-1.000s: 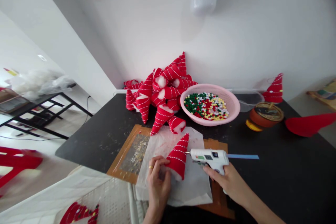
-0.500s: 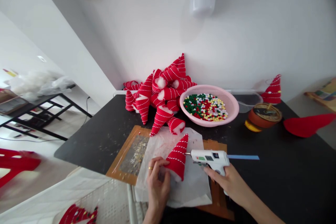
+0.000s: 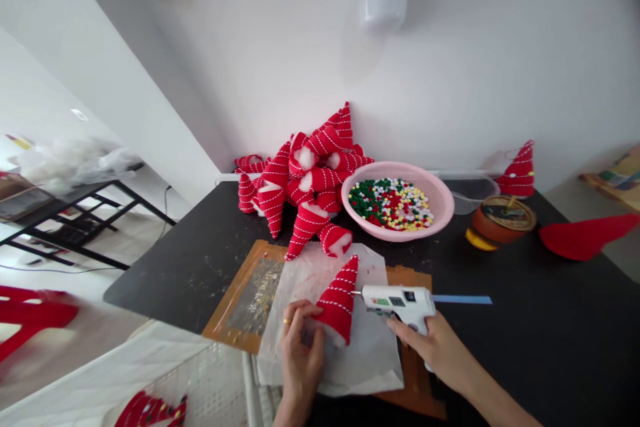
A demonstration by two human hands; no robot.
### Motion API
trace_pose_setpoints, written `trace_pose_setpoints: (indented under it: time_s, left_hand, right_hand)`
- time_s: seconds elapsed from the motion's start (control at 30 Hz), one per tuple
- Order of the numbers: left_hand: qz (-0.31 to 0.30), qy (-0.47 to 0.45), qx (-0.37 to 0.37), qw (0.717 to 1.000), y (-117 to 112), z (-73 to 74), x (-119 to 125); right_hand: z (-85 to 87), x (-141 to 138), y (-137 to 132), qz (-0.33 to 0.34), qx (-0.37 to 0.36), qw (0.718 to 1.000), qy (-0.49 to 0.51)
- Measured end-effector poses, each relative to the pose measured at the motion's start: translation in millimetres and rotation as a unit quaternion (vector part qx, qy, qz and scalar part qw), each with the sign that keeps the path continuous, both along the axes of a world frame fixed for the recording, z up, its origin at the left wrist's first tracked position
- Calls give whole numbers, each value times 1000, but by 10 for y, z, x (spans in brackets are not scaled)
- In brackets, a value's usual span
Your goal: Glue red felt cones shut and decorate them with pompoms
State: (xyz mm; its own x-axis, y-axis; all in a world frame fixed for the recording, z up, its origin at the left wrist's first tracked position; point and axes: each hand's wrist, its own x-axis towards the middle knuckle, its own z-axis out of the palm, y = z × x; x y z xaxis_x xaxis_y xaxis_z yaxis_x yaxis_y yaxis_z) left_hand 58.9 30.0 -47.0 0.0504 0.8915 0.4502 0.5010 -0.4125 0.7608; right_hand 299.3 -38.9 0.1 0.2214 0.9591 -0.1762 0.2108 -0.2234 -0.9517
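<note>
My left hand (image 3: 302,341) grips the lower left edge of a stuffed red cone hat (image 3: 339,303) with white stitched stripes and white stuffing at its base. The hat lies over a white paper sheet (image 3: 370,363). In my right hand (image 3: 434,345) is a white hot glue gun (image 3: 399,300), its nozzle at the hat's right side; whether the tip touches cannot be made out. A blue glue stick (image 3: 463,299) sticks out from behind the gun. Beyond the paper, a pink basket (image 3: 442,203) holds many small green, red, yellow and white pom-poms (image 3: 393,205).
A heap of similar stuffed hats (image 3: 320,163) stands against the wall. To the right are a brown-lidded jar (image 3: 500,223), a decorated hat (image 3: 519,173), a red felt piece (image 3: 585,238) and a clear container (image 3: 467,192). A white basket (image 3: 205,380) with decorated hats sits lower left.
Almost nothing differs. The view has shifted very slightly, while both hands, the hat and the glue gun keep their places relative to each other.
</note>
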Motion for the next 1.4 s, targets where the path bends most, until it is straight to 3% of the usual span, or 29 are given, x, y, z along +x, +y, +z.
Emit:
trace_pose_setpoints:
  time_s: [0.2, 0.37, 0.5, 0.7, 0.93, 1.4]
  left_hand:
    - [4, 5, 1, 1000, 2, 3, 3]
    - [1, 10, 8, 1000, -5, 27, 8]
    - [-8, 24, 27, 999, -18, 25, 4]
    - [-30, 25, 60, 997, -43, 12, 0]
    - [-48, 20, 67, 996, -44, 15, -2]
    - [-46, 26, 78, 996, -43, 57, 12]
  right_hand:
    - [20, -14, -5, -7, -5, 1000, 16]
    - [116, 65, -14, 41, -102, 988, 110]
    - [195, 168, 4, 50, -45, 978, 195]
    - [141, 151, 100, -9, -33, 997, 75]
    - [43, 101, 153, 11, 1, 1000, -6]
    - [1, 89, 155, 34, 21, 999, -26]
